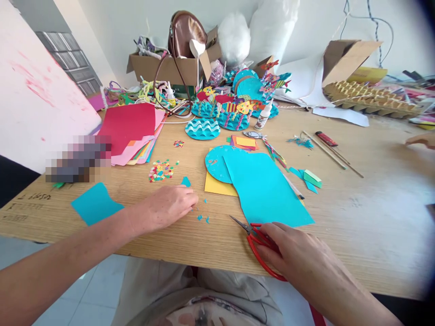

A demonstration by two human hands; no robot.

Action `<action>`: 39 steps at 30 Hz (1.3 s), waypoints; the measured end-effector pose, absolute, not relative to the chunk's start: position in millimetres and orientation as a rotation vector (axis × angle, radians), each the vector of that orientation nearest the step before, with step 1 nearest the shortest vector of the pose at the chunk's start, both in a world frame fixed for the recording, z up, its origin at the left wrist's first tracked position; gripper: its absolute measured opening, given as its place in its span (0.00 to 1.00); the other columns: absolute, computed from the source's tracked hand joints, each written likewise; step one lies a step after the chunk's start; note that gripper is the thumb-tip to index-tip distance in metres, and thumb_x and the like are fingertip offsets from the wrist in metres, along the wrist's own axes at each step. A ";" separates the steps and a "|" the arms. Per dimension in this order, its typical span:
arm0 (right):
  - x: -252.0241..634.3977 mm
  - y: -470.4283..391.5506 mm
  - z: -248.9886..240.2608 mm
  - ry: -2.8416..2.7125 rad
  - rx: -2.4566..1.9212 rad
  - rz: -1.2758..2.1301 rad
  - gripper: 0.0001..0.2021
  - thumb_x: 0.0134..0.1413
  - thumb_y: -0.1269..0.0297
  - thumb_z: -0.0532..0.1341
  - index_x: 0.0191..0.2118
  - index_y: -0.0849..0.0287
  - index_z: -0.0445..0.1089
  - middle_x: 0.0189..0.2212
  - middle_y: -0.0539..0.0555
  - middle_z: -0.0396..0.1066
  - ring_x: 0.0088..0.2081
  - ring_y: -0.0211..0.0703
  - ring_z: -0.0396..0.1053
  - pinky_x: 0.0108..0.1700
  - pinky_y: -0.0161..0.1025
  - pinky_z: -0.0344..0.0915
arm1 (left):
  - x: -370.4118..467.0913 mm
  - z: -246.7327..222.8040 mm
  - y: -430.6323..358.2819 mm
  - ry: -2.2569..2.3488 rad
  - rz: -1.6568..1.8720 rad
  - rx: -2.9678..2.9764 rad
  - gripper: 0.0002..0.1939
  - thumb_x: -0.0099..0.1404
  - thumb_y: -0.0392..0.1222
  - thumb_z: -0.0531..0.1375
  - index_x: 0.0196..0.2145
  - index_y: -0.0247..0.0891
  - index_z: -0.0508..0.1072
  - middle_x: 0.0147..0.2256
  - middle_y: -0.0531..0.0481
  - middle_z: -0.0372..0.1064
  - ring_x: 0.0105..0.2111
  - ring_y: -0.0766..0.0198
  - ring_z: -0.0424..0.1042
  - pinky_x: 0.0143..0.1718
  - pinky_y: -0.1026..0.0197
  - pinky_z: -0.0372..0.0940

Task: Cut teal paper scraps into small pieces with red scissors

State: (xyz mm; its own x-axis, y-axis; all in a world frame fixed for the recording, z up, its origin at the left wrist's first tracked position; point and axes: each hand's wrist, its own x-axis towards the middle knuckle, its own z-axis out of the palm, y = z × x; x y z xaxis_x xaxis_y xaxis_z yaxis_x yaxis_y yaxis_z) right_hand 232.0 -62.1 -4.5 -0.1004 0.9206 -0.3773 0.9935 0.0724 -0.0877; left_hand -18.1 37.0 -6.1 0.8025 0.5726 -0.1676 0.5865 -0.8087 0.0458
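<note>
Scissors (250,229), handles (254,252) partly behind right fingers (274,234)

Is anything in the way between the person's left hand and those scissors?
Only a few tiny blue scraps on the table lie between the left hand and the red scissors in the right hand; nothing taller visibly blocks the way.

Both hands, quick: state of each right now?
Left hand: curled; whether it holds anything cannot be told.
Right hand: holding red-handled scissors.
</note>
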 end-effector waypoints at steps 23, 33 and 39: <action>217.5 -47.8 -3.7 2.148 1.949 -0.172 0.10 0.59 0.60 0.54 0.36 0.54 0.71 0.34 0.53 0.74 0.33 0.52 0.74 0.24 0.38 0.56 | -17.4 -27.1 26.0 0.848 0.034 3.086 0.14 0.67 0.32 0.51 0.50 0.35 0.65 0.47 0.45 0.66 0.47 0.56 0.62 0.49 0.55 0.61; 216.2 -44.9 2.9 2.128 1.962 -0.110 0.10 0.58 0.59 0.55 0.33 0.55 0.73 0.29 0.53 0.73 0.29 0.49 0.73 0.21 0.35 0.51 | -25.3 -9.7 29.7 0.825 0.122 3.007 0.14 0.66 0.28 0.50 0.46 0.35 0.69 0.43 0.45 0.69 0.43 0.58 0.65 0.46 0.56 0.63; 202.7 -25.2 12.4 2.590 1.850 -0.372 0.10 0.59 0.70 0.54 0.35 0.55 0.73 0.33 0.50 0.73 0.32 0.38 0.71 0.30 0.32 0.60 | -33.9 -8.6 26.2 0.980 0.076 2.908 0.09 0.66 0.31 0.52 0.34 0.34 0.72 0.33 0.47 0.70 0.36 0.59 0.68 0.38 0.57 0.65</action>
State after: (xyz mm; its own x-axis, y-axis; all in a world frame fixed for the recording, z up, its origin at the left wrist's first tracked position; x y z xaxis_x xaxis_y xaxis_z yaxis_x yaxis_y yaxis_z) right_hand 202.7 -25.2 12.4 -0.3319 0.9397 -0.0831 0.9251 0.3070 -0.2234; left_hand -33.9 26.2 -8.6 0.7953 0.6058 0.0237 0.6022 -0.7939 0.0842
